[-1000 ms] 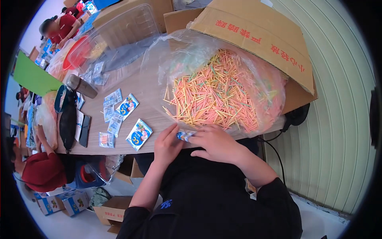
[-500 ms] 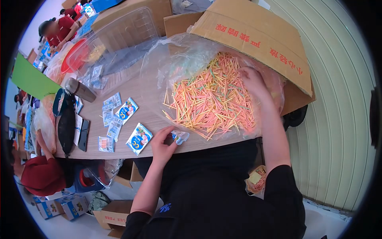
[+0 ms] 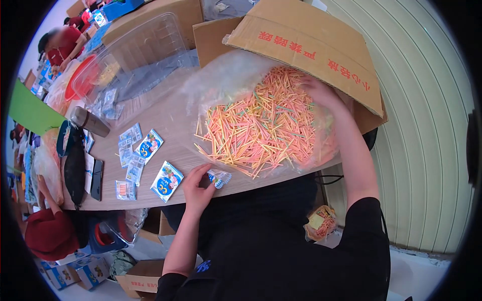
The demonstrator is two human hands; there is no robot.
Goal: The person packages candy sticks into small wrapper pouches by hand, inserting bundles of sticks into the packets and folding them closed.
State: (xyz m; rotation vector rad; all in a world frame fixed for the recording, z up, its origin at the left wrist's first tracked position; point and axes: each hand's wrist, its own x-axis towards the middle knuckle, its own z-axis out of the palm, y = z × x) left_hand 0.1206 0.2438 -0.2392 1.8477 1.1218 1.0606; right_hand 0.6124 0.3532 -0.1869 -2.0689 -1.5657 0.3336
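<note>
My left hand [image 3: 197, 186] rests at the table's front edge, its thumb and index finger pinching the left end of a small blue-and-white printed packet [image 3: 219, 178]. My right hand [image 3: 317, 93] reaches to the far right of a big heap of thin pink, yellow and green sticks [image 3: 261, 128], under the carton flap. Its fingers are blurred and partly hidden, so I cannot tell what they hold. The sticks lie on clear plastic sheeting [image 3: 213, 83]. Just left of my left hand lies a larger blue-and-white packet [image 3: 167, 181], with another such packet [image 3: 149, 146] farther back.
Several small clear packets [image 3: 134, 169] lie on the left. Beyond them are a phone [image 3: 97, 180], a black pouch [image 3: 74, 173] and a metal flask [image 3: 90, 121]. A clear plastic tub [image 3: 145, 45] stands behind. An open carton [image 3: 311, 47] borders the heap. A co-worker in red [image 3: 52, 231] sits at left.
The whole view has shifted slightly, moving the table leftward in the picture. My right hand has gone farther over the heap toward the carton. My left hand stays with the small packet.
</note>
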